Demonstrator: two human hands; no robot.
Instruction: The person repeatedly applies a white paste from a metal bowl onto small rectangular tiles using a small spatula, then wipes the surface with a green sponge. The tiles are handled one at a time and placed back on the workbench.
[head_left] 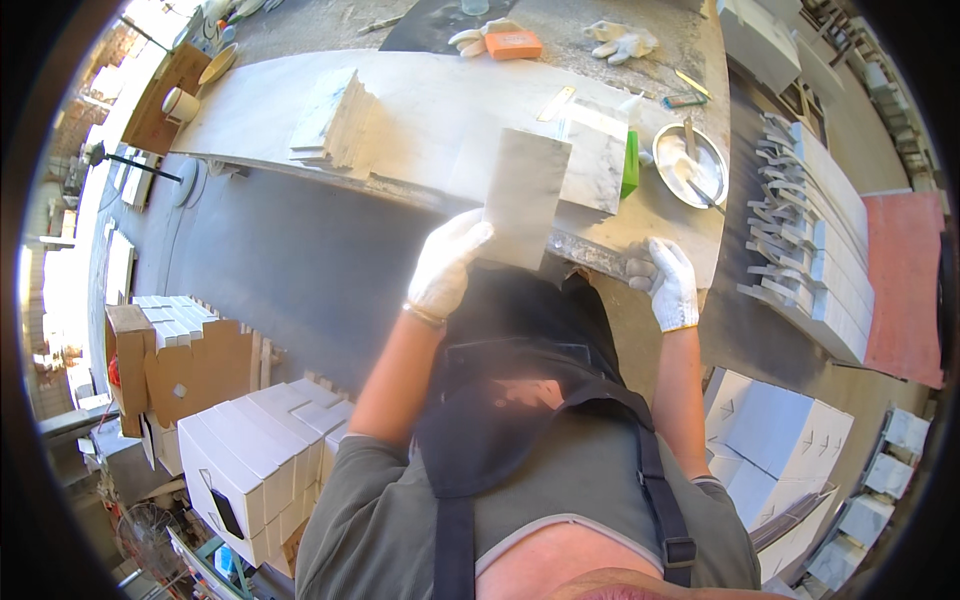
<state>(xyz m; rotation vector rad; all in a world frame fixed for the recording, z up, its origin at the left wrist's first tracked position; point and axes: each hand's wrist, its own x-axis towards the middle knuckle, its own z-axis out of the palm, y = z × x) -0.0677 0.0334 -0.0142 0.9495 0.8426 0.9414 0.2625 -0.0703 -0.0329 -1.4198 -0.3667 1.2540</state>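
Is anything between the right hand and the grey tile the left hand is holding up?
Nothing visible. The left hand holds the grey tile by its lower corner; the right hand rests on the workbench edge, with only open bench between.

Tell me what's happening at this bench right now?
A person in white work gloves and a dark apron stands at a dusty stone-topped workbench. The left hand holds a grey rectangular tile upright by its lower corner, above the bench edge. The right hand rests on the bench's front edge. A stack of pale tiles, a green block and a metal bowl sit on the bench.
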